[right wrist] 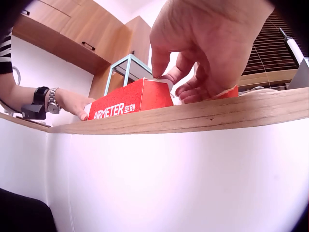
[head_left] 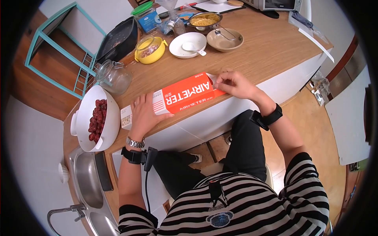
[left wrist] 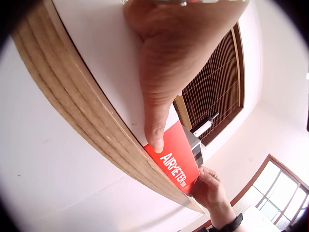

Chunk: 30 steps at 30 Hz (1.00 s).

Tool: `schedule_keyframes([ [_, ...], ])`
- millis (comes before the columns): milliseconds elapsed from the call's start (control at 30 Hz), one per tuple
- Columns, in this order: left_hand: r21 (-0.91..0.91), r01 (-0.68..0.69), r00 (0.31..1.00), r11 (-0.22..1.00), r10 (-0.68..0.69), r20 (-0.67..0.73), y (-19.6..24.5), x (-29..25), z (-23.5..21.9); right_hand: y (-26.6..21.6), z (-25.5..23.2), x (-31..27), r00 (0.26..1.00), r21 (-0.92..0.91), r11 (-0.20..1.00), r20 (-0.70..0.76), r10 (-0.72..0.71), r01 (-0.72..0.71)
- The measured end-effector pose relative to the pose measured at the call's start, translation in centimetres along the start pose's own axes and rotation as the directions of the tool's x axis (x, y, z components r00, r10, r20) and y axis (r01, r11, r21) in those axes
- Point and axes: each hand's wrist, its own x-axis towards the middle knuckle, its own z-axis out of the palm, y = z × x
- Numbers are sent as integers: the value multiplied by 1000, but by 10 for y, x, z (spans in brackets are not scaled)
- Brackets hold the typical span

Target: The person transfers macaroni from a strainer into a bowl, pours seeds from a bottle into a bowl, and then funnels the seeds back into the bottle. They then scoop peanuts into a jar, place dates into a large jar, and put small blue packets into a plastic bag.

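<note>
A long red-and-white cardboard box (head_left: 189, 92) lettered AIRMETER lies along the counter's front edge. My left hand (head_left: 143, 114) holds its white left part, fingers over the top and thumb along the front side; the left wrist view shows this thumb (left wrist: 155, 130) reaching onto the red. At the box's right end, my right hand (head_left: 236, 84) has curled fingers at the opened end, thumb and forefinger pinching a pale flap (right wrist: 164, 81). A red flap (right wrist: 227, 93) sticks out under that hand. What is inside the box is hidden.
Left of the box stand a white colander (head_left: 112, 126) with dark red fruit and a glass jar (head_left: 114, 78). Behind are a yellow bowl (head_left: 151, 55), a white plate (head_left: 179, 44) with a spoon, a beige bowl (head_left: 224, 41) and a pasta-filled bowl (head_left: 204, 19). A sink (head_left: 88, 177) adjoins the counter.
</note>
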Motion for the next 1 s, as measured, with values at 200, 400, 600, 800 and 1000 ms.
schedule_keyframes([
  [200,6,4,1000,1000,-4,3,1,0,-1,-2,-8,2,969,-139,978,170,179,-156],
  [400,-5,12,999,1000,-12,30,1,0,-3,20,2,7,994,-46,993,41,-103,105],
  [600,-4,-11,1000,1000,11,20,2,1,-3,-4,-7,13,952,-7,967,176,250,-253],
  [800,-10,4,1000,1000,-4,28,7,-1,-7,16,14,28,949,266,920,212,235,-288],
  [1000,4,12,997,1000,-13,74,24,-11,-22,23,13,28,917,285,888,281,284,-362],
])
